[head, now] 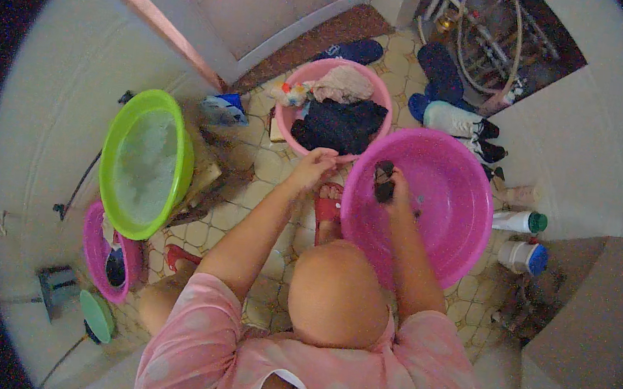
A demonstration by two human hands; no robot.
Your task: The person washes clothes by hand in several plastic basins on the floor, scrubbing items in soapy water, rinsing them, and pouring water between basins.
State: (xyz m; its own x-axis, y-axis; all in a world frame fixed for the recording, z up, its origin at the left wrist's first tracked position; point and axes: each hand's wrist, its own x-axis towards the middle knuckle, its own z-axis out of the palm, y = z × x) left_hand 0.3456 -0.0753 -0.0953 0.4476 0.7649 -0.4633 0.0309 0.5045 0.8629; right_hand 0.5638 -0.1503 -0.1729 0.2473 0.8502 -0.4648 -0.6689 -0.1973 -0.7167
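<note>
My right hand [400,190] holds a small dark bundle of cloth [384,182] over the left side of a large magenta plastic basin [451,208]. A few small dark bits lie inside that basin. My left hand [315,168] is at the near rim of a pink plastic basin [383,89], its fingers partly curled; whether it grips the rim is unclear. In the pink basin lie a black garment [340,125], a beige crumpled cloth [344,85] and a white cloth with coloured patches [294,93].
A green basin of sudsy water [186,165] stands at the left, above a smaller magenta basin [92,263] with clothes. White-and-black shoes [456,119], a green-capped bottle [517,220] and a blue-lidded tub [519,257] stand right. Dark slippers [359,51] lie near the door.
</note>
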